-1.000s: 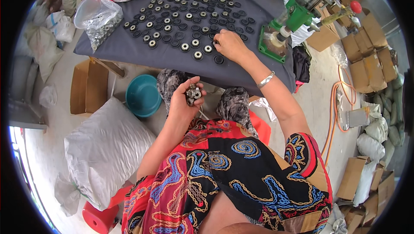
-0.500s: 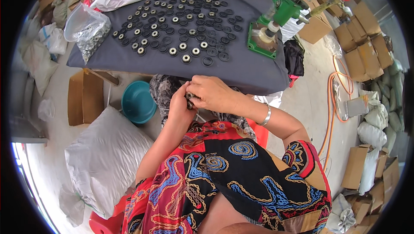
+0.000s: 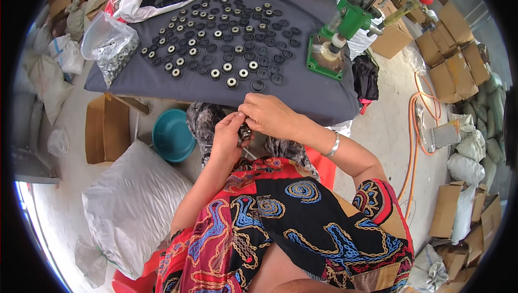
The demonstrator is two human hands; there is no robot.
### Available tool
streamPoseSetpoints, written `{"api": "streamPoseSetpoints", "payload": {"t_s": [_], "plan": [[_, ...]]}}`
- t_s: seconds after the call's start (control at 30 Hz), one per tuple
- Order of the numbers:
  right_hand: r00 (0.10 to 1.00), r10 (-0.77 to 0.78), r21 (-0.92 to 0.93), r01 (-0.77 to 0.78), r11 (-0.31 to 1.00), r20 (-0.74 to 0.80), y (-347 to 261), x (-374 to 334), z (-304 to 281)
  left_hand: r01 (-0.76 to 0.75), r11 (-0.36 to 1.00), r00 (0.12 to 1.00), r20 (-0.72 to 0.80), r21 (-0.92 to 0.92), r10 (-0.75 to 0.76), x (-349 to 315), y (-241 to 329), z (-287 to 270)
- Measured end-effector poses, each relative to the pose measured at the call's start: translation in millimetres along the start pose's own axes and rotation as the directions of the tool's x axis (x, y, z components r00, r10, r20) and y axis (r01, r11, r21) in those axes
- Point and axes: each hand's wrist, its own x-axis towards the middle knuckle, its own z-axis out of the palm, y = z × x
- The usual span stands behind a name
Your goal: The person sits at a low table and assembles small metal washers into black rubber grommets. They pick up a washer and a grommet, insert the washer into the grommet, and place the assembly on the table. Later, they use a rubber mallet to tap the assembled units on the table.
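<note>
Dark cloth (image 3: 310, 90) spreads out just beyond the person's hands. Curled around small shiny metal pieces (image 3: 245, 132), the left hand (image 3: 227, 133) sits in front of the cloth's near edge. A second ago the right hand (image 3: 270, 116) was out among the black rings (image 3: 232, 83); now it has come back, fingertips pinched against the left's, though I can't tell whether they grip anything. Past them, the rings, many with shiny centres, lie between a clear bag (image 3: 117, 50) and a green press (image 3: 326, 58).

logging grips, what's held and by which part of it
The left hand cups small shiny metal parts; where each is gripped is hidden. Whether the right hand holds one cannot be told.
</note>
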Motion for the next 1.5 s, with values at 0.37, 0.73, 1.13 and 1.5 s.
{"api": "streamPoseSetpoints", "payload": {"t_s": [0.37,0.73,1.13,1.5], "plan": [[0.984,0.051,-0.052,-0.061,0.997,-0.171,68,40,-36,0.037,0.988,0.998,0.062,-0.15,-0.028,-8,11,-7],[0.893,0.421,-0.153,-0.444,0.883,-0.16,145,64,-31,0.096,0.936,0.992,-0.044,-0.338,-0.117,-1,9,-25],[0.901,0.425,-0.323,-0.431,0.843,-0.093,149,75,-26,0.089,0.928,0.993,-0.04,-0.362,-0.11,-3,12,-22],[0.973,0.152,-0.316,-0.201,0.927,-0.176,74,55,-29,0.051,0.885,0.995,-0.052,-0.462,-0.085,3,17,-22]]}}
